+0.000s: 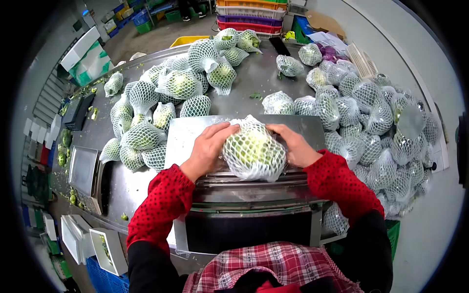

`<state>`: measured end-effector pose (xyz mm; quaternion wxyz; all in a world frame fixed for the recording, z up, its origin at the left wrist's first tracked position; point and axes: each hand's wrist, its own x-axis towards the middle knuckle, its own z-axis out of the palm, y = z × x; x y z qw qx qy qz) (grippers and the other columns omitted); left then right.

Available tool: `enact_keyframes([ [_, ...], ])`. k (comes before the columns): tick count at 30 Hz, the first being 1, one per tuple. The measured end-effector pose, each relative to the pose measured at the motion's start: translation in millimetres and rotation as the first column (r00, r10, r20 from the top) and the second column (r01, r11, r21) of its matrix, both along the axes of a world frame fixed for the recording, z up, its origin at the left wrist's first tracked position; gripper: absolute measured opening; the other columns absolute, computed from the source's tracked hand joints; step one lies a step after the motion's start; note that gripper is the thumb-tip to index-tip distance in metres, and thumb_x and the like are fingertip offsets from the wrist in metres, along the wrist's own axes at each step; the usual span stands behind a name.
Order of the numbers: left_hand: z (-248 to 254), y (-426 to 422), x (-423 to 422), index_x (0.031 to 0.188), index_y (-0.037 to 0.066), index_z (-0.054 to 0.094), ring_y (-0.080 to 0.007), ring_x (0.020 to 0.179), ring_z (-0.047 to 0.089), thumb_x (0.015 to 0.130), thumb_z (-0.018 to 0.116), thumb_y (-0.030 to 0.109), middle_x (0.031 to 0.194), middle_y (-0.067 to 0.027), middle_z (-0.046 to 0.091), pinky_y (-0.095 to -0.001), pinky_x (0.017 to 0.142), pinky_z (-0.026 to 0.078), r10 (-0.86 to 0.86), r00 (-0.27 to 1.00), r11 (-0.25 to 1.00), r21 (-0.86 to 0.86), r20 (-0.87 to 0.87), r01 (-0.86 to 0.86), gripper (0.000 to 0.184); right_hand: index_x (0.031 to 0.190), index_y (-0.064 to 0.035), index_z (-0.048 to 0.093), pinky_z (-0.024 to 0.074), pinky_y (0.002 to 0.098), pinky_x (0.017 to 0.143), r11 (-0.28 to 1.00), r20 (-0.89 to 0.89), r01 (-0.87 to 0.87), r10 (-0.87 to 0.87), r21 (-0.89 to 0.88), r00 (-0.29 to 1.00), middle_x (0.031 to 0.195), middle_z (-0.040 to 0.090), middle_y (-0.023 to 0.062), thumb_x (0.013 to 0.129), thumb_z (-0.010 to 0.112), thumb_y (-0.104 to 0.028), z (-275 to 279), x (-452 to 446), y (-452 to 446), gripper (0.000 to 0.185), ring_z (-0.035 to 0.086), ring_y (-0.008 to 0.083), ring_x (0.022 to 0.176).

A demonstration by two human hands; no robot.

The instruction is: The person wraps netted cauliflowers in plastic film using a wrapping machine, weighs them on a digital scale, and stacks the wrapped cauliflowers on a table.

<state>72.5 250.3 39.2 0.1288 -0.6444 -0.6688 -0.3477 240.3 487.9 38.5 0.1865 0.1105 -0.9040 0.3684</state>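
Between my two hands is a pale green vegetable head (254,151) in a white foam net, with what looks like clear film around it. My left hand (209,146) grips its left side, fingers at the upper edge. On the opposite side my right hand (295,145) holds it, the fingers partly hidden behind. The head sits over the front edge of a flat metal plate (188,129) on the wrapping bench. Its exact kind is hard to make out through the net.
Netted heads (178,84) are piled at the back left. Several shiny, film-wrapped heads (366,117) form a heap on the right. A metal tray (84,168) and a black box (78,111) stand at left. Stacked crates (250,17) rise beyond the steel table (254,68).
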Motion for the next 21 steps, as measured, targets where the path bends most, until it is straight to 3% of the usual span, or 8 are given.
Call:
enact_keyframes([
  [7, 32.1, -74.3, 96.7, 0.115, 0.0, 0.059, -0.0299, 0.093, 0.062, 0.057, 0.088, 0.026, 0.104, -0.0141, 0.066, -0.0389, 0.087, 0.047, 0.074, 0.759, 0.971, -0.221, 0.647, 0.093, 0.07, 0.128, 0.0021, 0.05, 0.0463, 0.0355, 0.093, 0.97, 0.395, -0.082, 0.17, -0.229, 0.903, 0.114, 0.064, 0.0189, 0.079, 0.069, -0.006, 75.9, 105.5, -54.6, 0.052, 0.062, 0.0313, 0.105],
  [9, 24.9, -103.5, 137.7, 0.123, -0.004, 0.055, -0.0201, 0.1, 0.062, 0.062, 0.088, 0.016, 0.114, -0.0124, 0.065, -0.0329, 0.094, 0.047, 0.039, 0.427, 0.956, -0.158, 0.903, 0.247, 0.072, 0.126, 0.0033, 0.051, 0.0487, 0.0347, 0.088, 0.952, 0.421, -0.163, 0.263, -0.259, 0.868, 0.107, 0.067, 0.0177, 0.086, 0.064, -0.01, 54.4, 141.8, -73.5, 0.044, 0.065, 0.0279, 0.099],
  [11, -5.0, -135.9, 167.9, 0.128, -0.005, 0.052, -0.0215, 0.101, 0.063, 0.077, 0.08, 0.02, 0.117, -0.0126, 0.064, -0.0342, 0.093, 0.048, 0.204, 0.115, 0.928, -0.229, 0.972, 0.294, 0.063, 0.125, 0.0035, 0.052, 0.0526, 0.0326, 0.078, 0.767, 0.709, 0.233, 0.37, -0.598, 0.6, 0.104, 0.068, 0.0168, 0.096, 0.053, -0.021, 26.3, 176.4, -94.0, 0.038, 0.068, 0.0251, 0.094],
  [12, -11.1, -148.4, 179.9, 0.127, -0.005, 0.051, -0.0272, 0.105, 0.063, 0.093, 0.06, 0.03, 0.119, -0.0165, 0.062, -0.0401, 0.093, 0.048, 0.119, -0.362, 0.983, -0.06, 0.924, 0.172, 0.049, 0.124, 0.003, 0.052, 0.053, 0.0323, 0.078, 0.505, 0.711, 0.505, 0.434, -0.701, 0.553, 0.101, 0.068, 0.0169, 0.097, 0.051, -0.018, 15.8, 190.7, -102.8, 0.034, 0.067, 0.0247, 0.093],
  [13, -45.6, -174.2, 188.3, 0.127, -0.003, 0.049, -0.0329, 0.107, 0.061, 0.099, 0.042, 0.039, 0.123, -0.0203, 0.058, -0.0463, 0.092, 0.049, -0.038, -0.531, 0.989, 0.109, 0.846, 0.103, 0.051, 0.123, 0.0025, 0.053, 0.0534, 0.0321, 0.079, 0.181, 0.689, 0.717, 0.505, -0.674, 0.52, 0.099, 0.068, 0.0169, 0.098, 0.049, -0.016, 13.0, 203.2, -113.4, 0.031, 0.067, 0.0242, 0.093],
  [15, -17.1, -181.3, 221.9, 0.127, -0.002, 0.046, -0.0361, 0.102, 0.061, 0.101, 0.033, 0.037, 0.123, -0.0216, 0.057, -0.05, 0.091, 0.048, -0.235, -0.628, 0.971, 0.212, 0.742, -0.113, 0.049, 0.121, 0.0033, 0.052, 0.0548, 0.0315, 0.078, 0.002, 0.58, 0.669, 0.501, -0.743, 0.643, 0.093, 0.066, 0.015, 0.1, 0.045, -0.012, 13.8, 224.7, -136.4, 0.027, 0.067, 0.022, 0.091],
  [17, -28.5, -177.3, 244.2, 0.116, -0.002, 0.051, -0.0249, 0.094, 0.064, 0.101, 0.043, 0.028, 0.109, -0.0173, 0.061, -0.0368, 0.077, 0.056, 0.003, -0.352, 0.954, -0.108, 0.936, -0.279, 0.034, 0.12, 0.0051, 0.051, 0.0552, 0.0294, 0.073, 0.318, 0.488, 0.472, -0.034, -0.822, 0.872, 0.09, 0.066, 0.014, 0.101, 0.043, -0.013, 6.4, 234.5, -160.8, 0.027, 0.067, 0.021, 0.089],
  [21, -12.4, -170.1, 250.6, 0.091, -0.001, 0.059, -0.0162, 0.048, 0.056, 0.101, 0.044, 0.037, 0.067, -0.0083, 0.059, -0.0286, 0.042, 0.045, 0.378, -0.252, 0.744, -0.454, 0.891, -0.489, 0.042, 0.091, 0.0003, 0.052, 0.0453, 0.022, 0.045, 0.46, 0.582, 0.729, -0.441, -0.507, 0.683, 0.065, 0.06, 0.0067, 0.103, 0.04, -0.019, 4.6, 223.2, -161.5, 0.025, 0.056, 0.0107, 0.048],
])
